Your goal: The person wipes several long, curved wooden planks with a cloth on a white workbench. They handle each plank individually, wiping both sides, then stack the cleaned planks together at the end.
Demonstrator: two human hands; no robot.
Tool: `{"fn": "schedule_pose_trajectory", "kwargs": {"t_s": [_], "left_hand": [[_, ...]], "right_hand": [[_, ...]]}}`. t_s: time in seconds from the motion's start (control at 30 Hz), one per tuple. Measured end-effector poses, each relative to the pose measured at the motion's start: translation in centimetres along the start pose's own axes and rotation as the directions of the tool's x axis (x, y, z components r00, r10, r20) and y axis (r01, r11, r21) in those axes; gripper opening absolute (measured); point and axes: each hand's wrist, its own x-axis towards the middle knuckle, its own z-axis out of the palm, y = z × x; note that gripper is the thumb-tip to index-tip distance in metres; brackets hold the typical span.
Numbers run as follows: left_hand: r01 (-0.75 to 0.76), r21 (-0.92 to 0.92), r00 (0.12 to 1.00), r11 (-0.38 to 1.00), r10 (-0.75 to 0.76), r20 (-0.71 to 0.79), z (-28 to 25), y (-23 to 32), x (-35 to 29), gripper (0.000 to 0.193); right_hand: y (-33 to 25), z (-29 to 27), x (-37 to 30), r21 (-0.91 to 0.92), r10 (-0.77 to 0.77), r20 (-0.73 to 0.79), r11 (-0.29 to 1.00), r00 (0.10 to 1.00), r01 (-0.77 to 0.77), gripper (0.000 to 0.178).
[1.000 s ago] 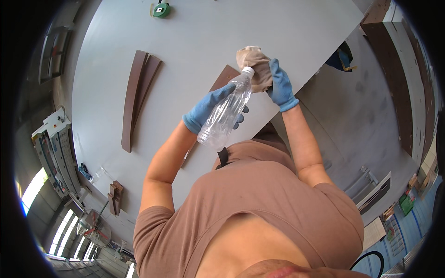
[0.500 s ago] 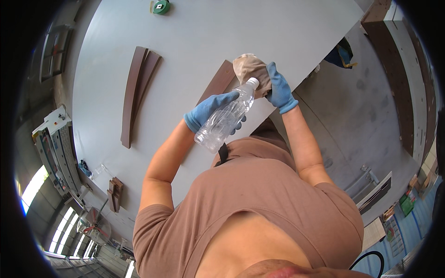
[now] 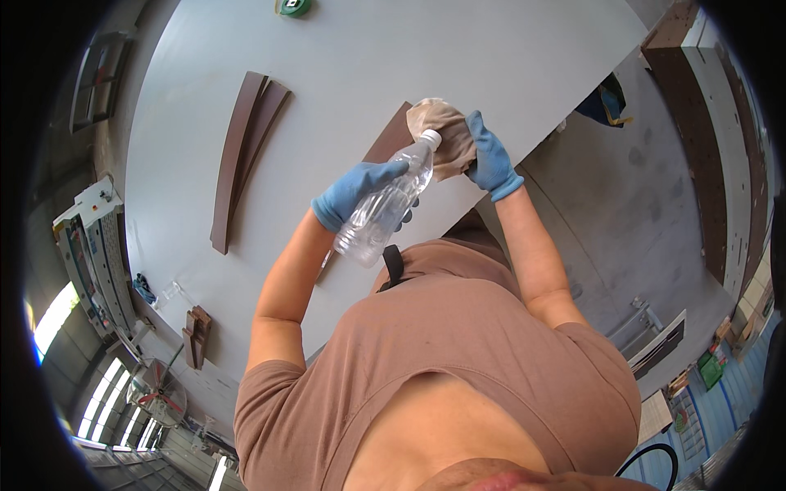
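My left hand point(image 3: 354, 190), in a blue glove, grips a clear plastic bottle point(image 3: 383, 211) tilted with its white cap up and to the right. My right hand point(image 3: 490, 160), also gloved in blue, holds a crumpled tan cloth point(image 3: 440, 132) pressed against the bottle's mouth. Both hands hover over the near edge of a large grey table point(image 3: 393, 57). A dark brown wooden strip point(image 3: 386, 146) lies on the table just beneath the hands, mostly hidden by them.
Two curved dark brown wooden strips point(image 3: 241, 151) lie on the table to the left. A green round object point(image 3: 293, 6) sits at the far edge. Small brown wood pieces point(image 3: 195, 337) lie lower left. Concrete floor and brown panels point(image 3: 696, 123) are on the right.
The bottle has tipped a little further, its cap now against the cloth. Both hands have shifted slightly lower and to the right.
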Motion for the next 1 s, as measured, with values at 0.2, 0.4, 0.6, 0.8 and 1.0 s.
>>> {"fn": "schedule_pose_trajectory", "kwargs": {"t_s": [0.2, 0.4, 0.6, 0.8, 1.0], "left_hand": [[-0.221, 0.549, 0.931, 0.806, 0.343, -0.127, -0.7, -0.6, 0.3, 0.058], [-0.666, 0.504, 0.548, 0.550, 0.819, -0.170, -5.0, 0.3, 0.8, 0.060], [-0.679, 0.689, 0.128, 0.254, 0.965, -0.229, -11.3, 4.6, 5.6, 0.069], [-0.479, 0.768, 0.115, 0.425, 0.898, -0.425, -14.3, 5.1, 10.5, 0.095], [-0.522, 0.806, -0.098, 0.278, 0.919, -0.381, -14.9, 0.2, 9.9, 0.091]], "right_hand": [[-0.1, 1.1, 0.4, 0.227, 0.014, 0.095, 0.973, 0.995, -0.035, 0.069], [-0.7, 0.9, 1.4, 0.265, 0.014, 0.047, 0.964, 0.999, -0.026, 0.065], [-1.2, 0.8, 1.3, 0.229, 0.007, -0.029, 0.974, 1.000, 0.000, 0.064], [-0.5, 0.9, 1.1, 0.150, -0.025, -0.055, 0.988, 0.998, 0.033, 0.062], [0.0, 2.0, 1.6, -0.143, -0.114, -0.110, 0.985, 0.987, 0.097, 0.054]]}}
